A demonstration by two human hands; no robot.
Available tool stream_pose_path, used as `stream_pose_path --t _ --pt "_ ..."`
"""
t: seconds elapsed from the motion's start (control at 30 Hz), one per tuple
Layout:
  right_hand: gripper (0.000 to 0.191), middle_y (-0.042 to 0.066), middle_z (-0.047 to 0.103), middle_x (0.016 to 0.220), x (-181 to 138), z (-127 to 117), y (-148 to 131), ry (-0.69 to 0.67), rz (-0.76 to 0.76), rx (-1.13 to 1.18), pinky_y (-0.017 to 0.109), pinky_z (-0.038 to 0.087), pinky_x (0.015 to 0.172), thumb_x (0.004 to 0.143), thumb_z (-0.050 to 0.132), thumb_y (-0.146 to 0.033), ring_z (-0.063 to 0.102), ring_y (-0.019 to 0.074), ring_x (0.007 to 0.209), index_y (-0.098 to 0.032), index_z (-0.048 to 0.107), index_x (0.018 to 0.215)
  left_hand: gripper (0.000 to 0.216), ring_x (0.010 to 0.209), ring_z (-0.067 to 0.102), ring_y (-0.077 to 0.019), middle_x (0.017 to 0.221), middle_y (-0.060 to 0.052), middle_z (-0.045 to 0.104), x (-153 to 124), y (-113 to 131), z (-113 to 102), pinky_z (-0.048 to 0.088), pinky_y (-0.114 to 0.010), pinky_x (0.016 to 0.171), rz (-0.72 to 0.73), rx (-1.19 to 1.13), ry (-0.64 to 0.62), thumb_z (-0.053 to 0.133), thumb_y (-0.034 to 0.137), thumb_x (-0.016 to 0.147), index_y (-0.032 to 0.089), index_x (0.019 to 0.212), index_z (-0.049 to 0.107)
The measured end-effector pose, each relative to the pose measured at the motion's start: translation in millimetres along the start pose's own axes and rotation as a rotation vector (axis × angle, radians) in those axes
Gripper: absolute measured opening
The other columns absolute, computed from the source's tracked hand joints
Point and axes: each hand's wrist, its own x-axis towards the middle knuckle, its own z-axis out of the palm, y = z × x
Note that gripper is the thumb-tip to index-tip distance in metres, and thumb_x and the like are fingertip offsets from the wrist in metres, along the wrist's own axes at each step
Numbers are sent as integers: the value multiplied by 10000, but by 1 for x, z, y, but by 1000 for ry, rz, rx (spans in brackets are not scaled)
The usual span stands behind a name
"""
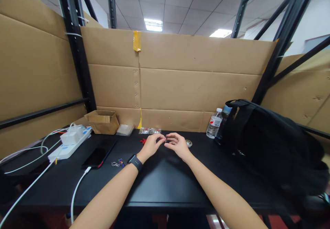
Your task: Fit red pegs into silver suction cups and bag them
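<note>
i have the left hand (151,146) and right hand (179,146) nearly touching above the black table (165,191), fingers curled, tips pinching between them a tiny thing (165,139) i cannot identify. a red trinket (143,141) lies beside the left hand, a round disc (189,143) beside the right.

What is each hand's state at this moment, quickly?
Left hand: curled inward; any grip is too small to tell.
Right hand: curled towards the left; whether holding, cannot be told.
</note>
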Motion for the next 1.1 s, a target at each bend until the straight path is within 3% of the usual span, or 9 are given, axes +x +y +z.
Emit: stream_pose_path --t 0.27,0.47,0.67,0.77,1.1 --pt "401 115 726 1154 -3 0 -3 -14 -18 -17 369 558 863 611 889 -315 715 275 1044 -186 652 908 131 853 662 -176 912 -20 735 0 -2 4 461 -275 822 -31 69 8 586 263 918 206 901 703" --pt "379 126 723 1171 -5 2 1 -15 -17 -25 389 570 882 622 887 -378 717 276 1033 -179 644 834 125 915 664 -196 943 -8 747 -2 8 2 389 -342 914 -77 208 -1 580 262 923 226 897 698" --pt "387 101 743 1064 -7 7 -6 -14 11 30 406 586 903 629 871 -461 733 255 934 -180 668 800 146 949 650 -212 974 -37 746 -2 16 -1 360 -365 923 -51 246 -6 568 286 936 218 906 694" --pt "353 95 750 1008 -6 5 -10 -3 -8 22 397 579 892 698 825 -474 725 251 931 -174 722 852 128 947 645 -208 966 -27 742 -1 19 -4 345 -355 907 -46 267 21 575 260 931 221 900 693" --pt "208 68 736 867 -3 -4 -2 -69 -93 -200 332 548 784 818 712 -380 683 211 822 -178 764 807 152 976 630 -202 1000 -16 742 -1 22 -3 303 -349 907 -17 270 -25 576 304 955 230 886 690"
